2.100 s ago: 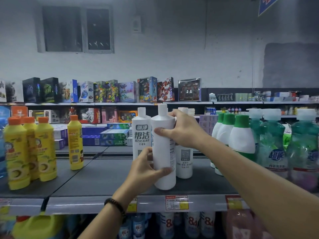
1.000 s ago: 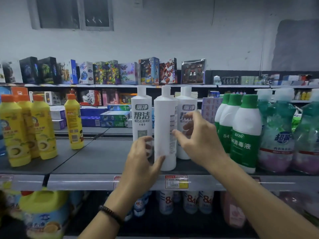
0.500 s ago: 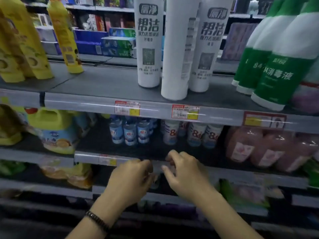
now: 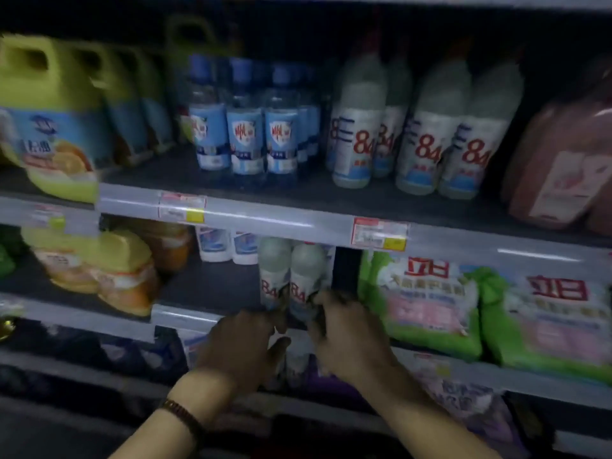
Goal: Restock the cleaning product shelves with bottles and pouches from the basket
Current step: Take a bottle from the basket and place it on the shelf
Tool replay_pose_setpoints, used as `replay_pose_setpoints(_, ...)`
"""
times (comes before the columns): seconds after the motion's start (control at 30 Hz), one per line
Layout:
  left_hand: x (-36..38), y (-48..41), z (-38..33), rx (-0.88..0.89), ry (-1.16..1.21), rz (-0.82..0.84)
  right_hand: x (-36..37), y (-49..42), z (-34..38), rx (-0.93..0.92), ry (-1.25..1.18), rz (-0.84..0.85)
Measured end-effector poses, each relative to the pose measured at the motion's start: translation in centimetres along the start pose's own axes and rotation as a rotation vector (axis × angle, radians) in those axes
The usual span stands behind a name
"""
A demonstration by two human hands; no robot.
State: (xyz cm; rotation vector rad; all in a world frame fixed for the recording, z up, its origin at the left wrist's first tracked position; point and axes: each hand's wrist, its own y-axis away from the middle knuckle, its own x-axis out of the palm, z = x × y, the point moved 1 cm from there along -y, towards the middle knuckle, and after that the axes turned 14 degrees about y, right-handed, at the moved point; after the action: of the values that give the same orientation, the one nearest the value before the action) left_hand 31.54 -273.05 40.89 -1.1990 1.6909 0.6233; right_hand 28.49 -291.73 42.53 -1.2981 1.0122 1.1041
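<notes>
Pale plastic "84" bottles (image 4: 275, 276), a pair with red numerals, stand at the front lip of the lower grey shelf (image 4: 185, 314), just beside the green-and-white pouches (image 4: 420, 303). Right hand (image 4: 347, 336) curls its fingers round the right-hand bottle's base; left hand (image 4: 245, 346) touches the other, its grip lost in blur. Best play: keep both upright, slide them back square, labels out, clear of the pouches.

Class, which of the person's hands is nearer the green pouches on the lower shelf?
Right. The right hand sits just left of the green pouches; the left hand is farther left, on the right hand's far side.
</notes>
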Motion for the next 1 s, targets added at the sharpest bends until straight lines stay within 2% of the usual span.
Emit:
replay_pose_setpoints(0.2,3.1,3.9,2.1,0.061,-0.018,-0.087,3.3,4.3,1.5,0.003,0.052,-0.06)
replay_pose_setpoints(0.3,2.1,7.4,1.4,0.078,-0.036,-0.087,1.8,7.3,2.5,0.074,0.041,0.015)
replay_pose_setpoints(0.53,-1.5,10.3,-0.3,0.105,-0.101,-0.058,-2.2,10.9,4.2,0.156,0.117,0.009)
replay_pose_setpoints(0.8,-1.8,8.3,0.5,0.068,-0.1,-0.028,0.7,6.7,3.6,0.135,0.095,0.067)
replay_pose_setpoints(0.87,-1.4,6.9,1.2,0.071,-0.073,-0.017,1.9,4.2,3.3,0.159,0.022,0.061)
replay_pose_setpoints(1.0,-1.2,3.6,2.4,0.061,-0.02,0.024,3.5,-0.3,2.5,0.27,-0.353,-0.118)
